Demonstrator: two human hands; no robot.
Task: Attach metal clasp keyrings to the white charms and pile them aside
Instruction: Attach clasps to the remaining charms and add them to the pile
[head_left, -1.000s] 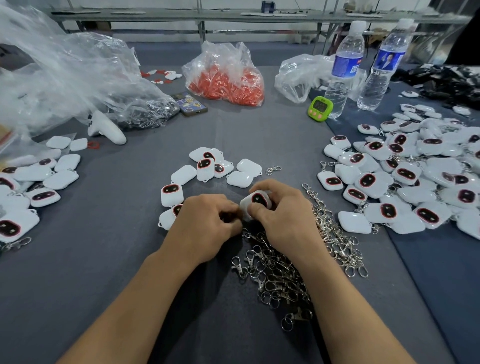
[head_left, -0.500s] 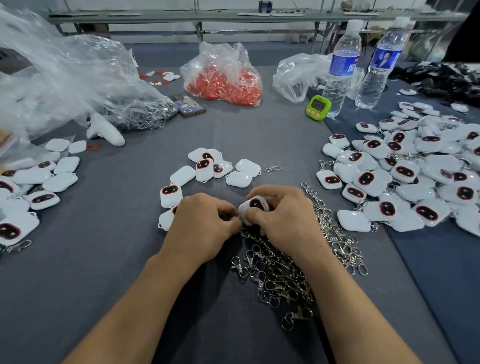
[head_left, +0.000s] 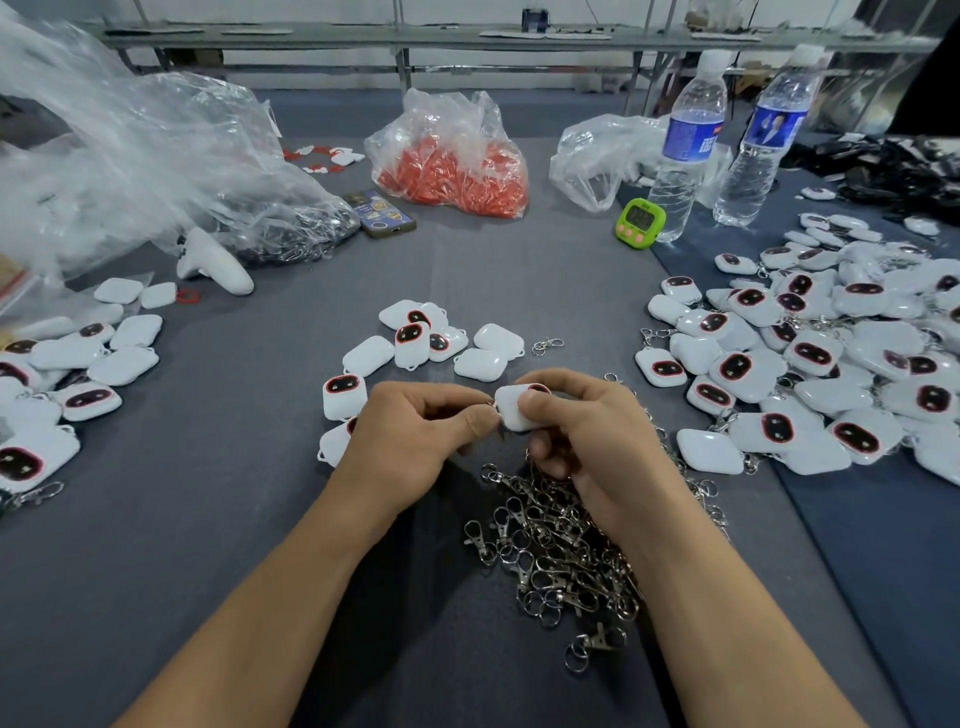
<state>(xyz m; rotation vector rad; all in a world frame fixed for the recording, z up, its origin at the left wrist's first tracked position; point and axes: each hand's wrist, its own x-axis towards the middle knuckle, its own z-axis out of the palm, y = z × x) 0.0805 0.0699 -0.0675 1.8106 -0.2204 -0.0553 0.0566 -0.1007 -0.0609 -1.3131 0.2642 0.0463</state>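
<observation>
We hold one white charm (head_left: 513, 413) just above the grey surface (head_left: 234, 493), between both hands and over the near heap of metal clasp keyrings (head_left: 561, 545). The right hand (head_left: 597, 447) grips it: its fingers (head_left: 537, 404) are curled round the charm, thumb pressed on the near face, forefinger arched over the top. The left hand (head_left: 415, 441) meets it at the charm's left corner, its fingers (head_left: 475, 423) curled and thumb and forefinger pinched tight on a keyring (head_left: 489, 405) (only a sliver of metal shows, so we cannot tell how far it is through the charm's loop).

Just beyond our hands lies a small cluster of charms (head_left: 431, 338), some face up and some face down, with one loose clasp (head_left: 548, 345) beside it. To the right a large pile of charms with keyrings (head_left: 810, 358) spreads along the surface's edge. More charms (head_left: 67, 364) lie at the left. Farther back are a green timer (head_left: 640, 221), two water bottles (head_left: 685, 145), a bag of orange pieces (head_left: 452, 161) and a phone (head_left: 379, 213).
</observation>
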